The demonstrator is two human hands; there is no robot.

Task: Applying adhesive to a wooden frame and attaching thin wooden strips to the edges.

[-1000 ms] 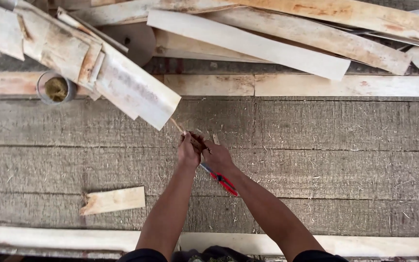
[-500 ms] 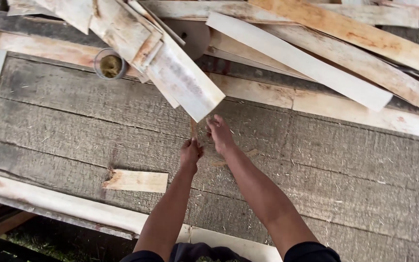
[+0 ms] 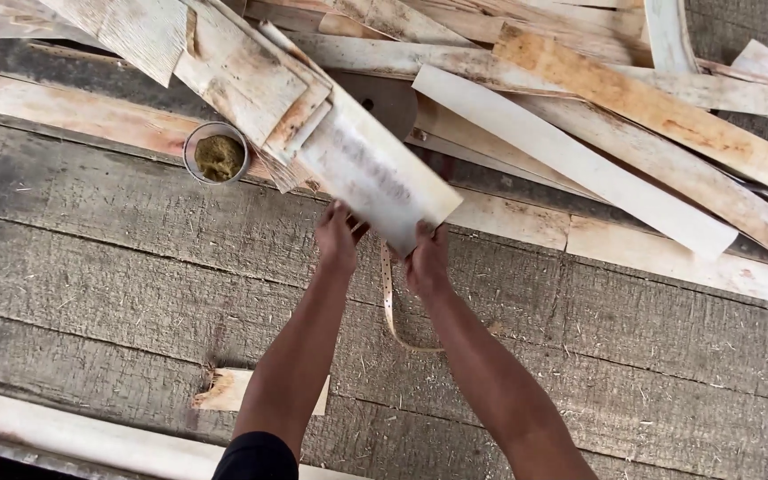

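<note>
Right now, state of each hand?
Left hand: closed on the near end of the pale wooden board.
Right hand: closed on the same board end.

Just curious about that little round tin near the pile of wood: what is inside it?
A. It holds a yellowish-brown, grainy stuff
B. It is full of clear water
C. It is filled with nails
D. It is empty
A: the round tin, standing on the plank floor beside the stacked boards, shows a yellowish-brown, grainy filling up near its rim; no nails or water are visible.
</note>
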